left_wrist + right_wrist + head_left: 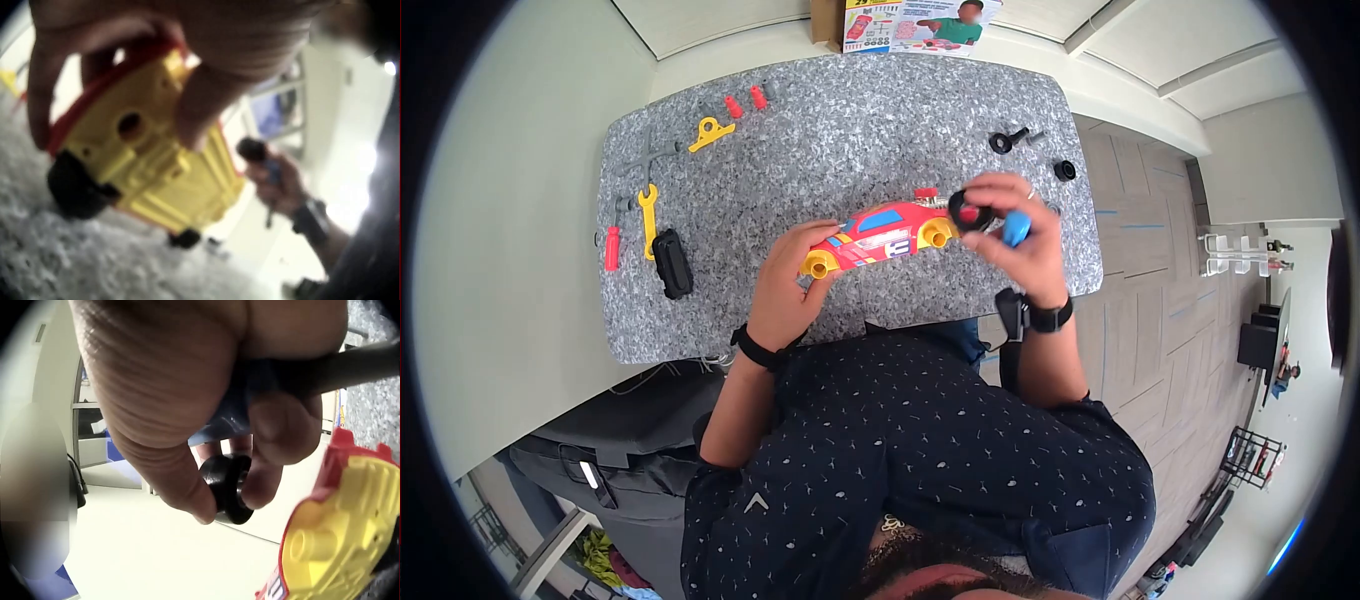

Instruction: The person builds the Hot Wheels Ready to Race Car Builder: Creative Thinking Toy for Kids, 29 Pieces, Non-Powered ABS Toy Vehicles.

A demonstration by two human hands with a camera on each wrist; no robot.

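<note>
A red toy car [885,235] with yellow wheel hubs and a blue window lies on its side toward me. My left hand [785,285] grips its rear end, fingers over the top. In the left wrist view its yellow underside [206,184] shows, with black wheels [78,184] on the far side. My right hand [1035,255] pinches a black toy wheel [966,213] with a red centre, close to the car's front hub [936,234]. A blue-handled screwdriver [1016,229] is tucked in the same hand; its dark shaft [356,369] sticks out in the right wrist view.
To the left lie a yellow wrench [649,220], a red-handled tool [612,248], a black piece [671,263] and a grey cross-shaped piece [645,158]. Black round parts [1065,171] lie at right. A printed box [920,25] stands behind the speckled table [850,120].
</note>
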